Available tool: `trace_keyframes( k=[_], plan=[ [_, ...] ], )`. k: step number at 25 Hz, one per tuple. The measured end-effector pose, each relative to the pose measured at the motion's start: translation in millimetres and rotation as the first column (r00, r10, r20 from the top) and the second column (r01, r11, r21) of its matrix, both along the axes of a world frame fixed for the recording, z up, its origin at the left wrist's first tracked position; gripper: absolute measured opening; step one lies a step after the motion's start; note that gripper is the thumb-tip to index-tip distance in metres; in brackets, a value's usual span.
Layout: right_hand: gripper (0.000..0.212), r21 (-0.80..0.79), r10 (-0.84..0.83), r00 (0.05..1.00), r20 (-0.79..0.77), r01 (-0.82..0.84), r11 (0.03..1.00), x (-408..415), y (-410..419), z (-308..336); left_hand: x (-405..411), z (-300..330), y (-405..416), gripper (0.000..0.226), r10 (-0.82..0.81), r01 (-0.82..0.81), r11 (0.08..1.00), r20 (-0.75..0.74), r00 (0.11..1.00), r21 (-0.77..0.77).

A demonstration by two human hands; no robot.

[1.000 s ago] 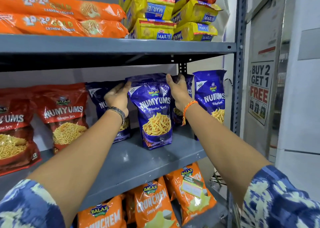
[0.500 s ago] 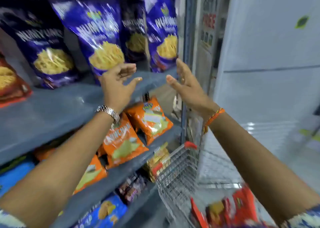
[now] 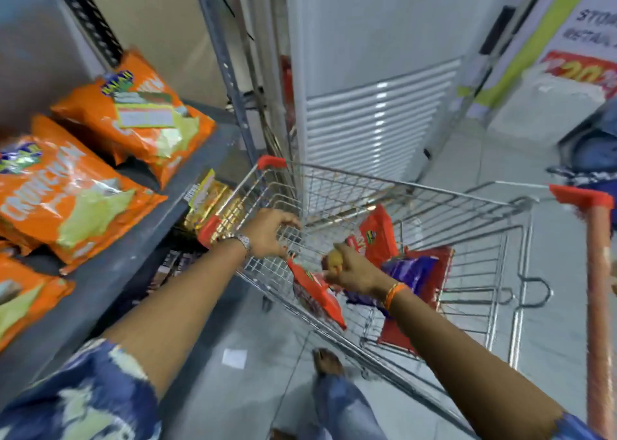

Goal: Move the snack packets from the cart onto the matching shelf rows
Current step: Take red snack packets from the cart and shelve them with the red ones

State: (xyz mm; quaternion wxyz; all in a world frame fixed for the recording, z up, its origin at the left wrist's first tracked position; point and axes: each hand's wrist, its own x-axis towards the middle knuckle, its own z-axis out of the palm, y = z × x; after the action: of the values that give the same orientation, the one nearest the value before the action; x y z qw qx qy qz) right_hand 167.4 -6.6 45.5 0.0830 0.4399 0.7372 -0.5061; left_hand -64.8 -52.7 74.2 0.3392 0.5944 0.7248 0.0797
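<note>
I look down into a wire shopping cart with red corners. Inside lie a red snack packet against the near wall, a second red packet standing behind it, and a purple packet on top of another red one. My right hand is inside the cart with its fingers closed on the top edge of the near red packet. Over the cart's left rim my left hand hovers with curled, parted fingers, holding nothing. The view is blurred.
Orange Crunchem packets lie on the grey shelf at left, with gold packets on the row below. A white louvred cabinet stands behind the cart. The cart's red handle is at right. My leg is on the tiled floor.
Both hands left the purple packets on the upper shelf and dropped to the cart. My view swung down and right. My right hand has closed on a red packet.
</note>
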Motion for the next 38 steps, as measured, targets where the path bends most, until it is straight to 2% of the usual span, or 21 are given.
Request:
trace_keyframes(
  k=[2, 5, 7, 9, 12, 14, 16, 18, 21, 24, 26, 29, 31, 35, 38],
  plan=[
    [0.073, 0.006, 0.092, 0.992, 0.081, -0.093, 0.996, 15, -17, -31, 19, -40, -1, 0.067, -0.127, 0.121, 0.989, -0.072, 0.989, -0.086],
    [0.067, 0.035, 0.18, 0.967, 0.181, -0.189, 0.981, 27, -36, -64, 35, -86, -5, 0.052, -0.199, 0.183, 0.97, -0.084, 0.976, -0.16],
    [0.043, 0.136, 0.228, 0.947, 0.229, -0.262, 0.955, 31, -41, -76, 36, -102, -6, 0.042, -0.204, 0.184, 0.971, -0.128, 0.971, -0.153],
    [0.026, 0.248, 0.192, 0.949, 0.25, -0.255, 0.935, 34, -39, -85, 31, -112, -3, 0.03, -0.144, 0.126, 0.984, -0.146, 0.979, -0.125],
    [0.02, 0.348, 0.031, 0.974, 0.224, -0.109, 0.931, 39, -25, -90, 18, -113, -2, 0.019, -0.031, 0.02, 0.994, -0.098, 0.995, -0.107],
    [0.016, 0.362, -0.085, 0.987, 0.136, 0.031, 0.932, 38, -14, -83, 10, -107, -8, 0.017, 0.093, -0.094, 0.994, -0.029, 0.995, -0.048],
    [0.017, 0.295, -0.211, 0.977, -0.016, 0.206, 0.933, 31, -4, -69, 1, -96, -15, 0.012, 0.208, -0.209, 0.978, 0.042, 0.977, 0.013],
    [0.012, 0.184, -0.343, 0.919, -0.195, 0.377, 0.908, 21, 3, -50, -12, -81, -25, 0.006, 0.303, -0.315, 0.947, 0.151, 0.941, 0.061],
    [0.006, -0.02, -0.475, 0.775, -0.416, 0.515, 0.857, 0, 10, -18, -30, -51, -39, 0.017, 0.444, -0.514, 0.848, 0.358, 0.821, 0.127],
    [0.031, -0.021, -0.418, 0.682, -0.6, 0.509, 0.86, -27, 22, 22, -41, -10, -51, 0.017, 0.478, -0.681, 0.713, 0.596, 0.646, 0.166],
    [0.028, -0.031, -0.373, 0.622, -0.689, 0.488, 0.872, -50, 31, 56, -50, 25, -58, 0.018, 0.44, -0.743, 0.627, 0.681, 0.585, 0.233],
    [0.013, -0.039, -0.308, 0.506, -0.806, 0.473, 0.88, -84, 41, 111, -62, 89, -66, 0.007, 0.365, -0.769, 0.52, 0.717, 0.594, 0.372],
    [0.005, -0.05, -0.251, 0.409, -0.877, 0.442, 0.896, -109, 43, 152, -71, 139, -73, 0.01, 0.328, -0.752, 0.437, 0.69, 0.645, 0.494],
    [0.009, -0.059, -0.151, 0.249, -0.957, 0.343, 0.938, -156, 35, 232, -86, 227, -100, 0.006, 0.28, -0.733, 0.213, 0.679, 0.679, 0.645],
    [0.003, -0.088, -0.117, 0.118, -0.986, 0.224, 0.971, -191, 15, 298, -97, 288, -129, 0.005, 0.218, -0.709, 0.065, 0.683, 0.697, 0.702]
  ],
)
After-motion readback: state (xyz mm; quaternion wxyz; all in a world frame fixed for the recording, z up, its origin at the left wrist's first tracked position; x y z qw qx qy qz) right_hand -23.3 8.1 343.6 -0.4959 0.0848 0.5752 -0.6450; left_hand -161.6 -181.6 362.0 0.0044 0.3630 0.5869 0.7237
